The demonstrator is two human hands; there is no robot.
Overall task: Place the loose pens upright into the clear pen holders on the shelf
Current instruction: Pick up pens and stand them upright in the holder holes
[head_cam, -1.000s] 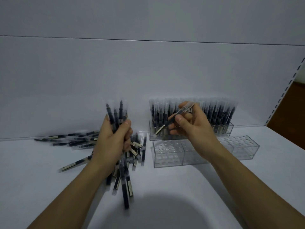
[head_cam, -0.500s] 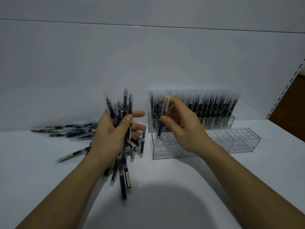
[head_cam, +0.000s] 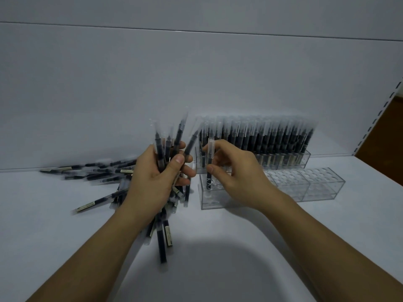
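The left hand (head_cam: 161, 179) grips a bundle of pens (head_cam: 160, 149), fingers and thumb curled tightly round the middle of it. The capped ends fan out above the fist and the other ends stick out below the wrist, over the white shelf (head_cam: 218, 269).

The right hand (head_cam: 237, 175) pinches a single pen (head_cam: 211, 150) between thumb and forefinger, while the other fingers curl loosely behind it. This pen stands almost upright, clear cap on top, at the left end of the front holder (head_cam: 316, 190). Its lower end sits at one of the holes in the holder's top, and seems to be just inside, though blur makes that hard to judge. The rest of this clear holder shows only rows of round holes.

Just behind it, close to the back panel (head_cam: 196, 79), stands the rear holder (head_cam: 305, 159), packed with rows of upright pens (head_cam: 261, 138) with dark barrels and clear caps.

Loose pens (head_cam: 98, 172) lie scattered flat on the shelf to the left of the left hand, some of them partly under it. A slotted upright (head_cam: 383, 105) runs up the right edge of the view.
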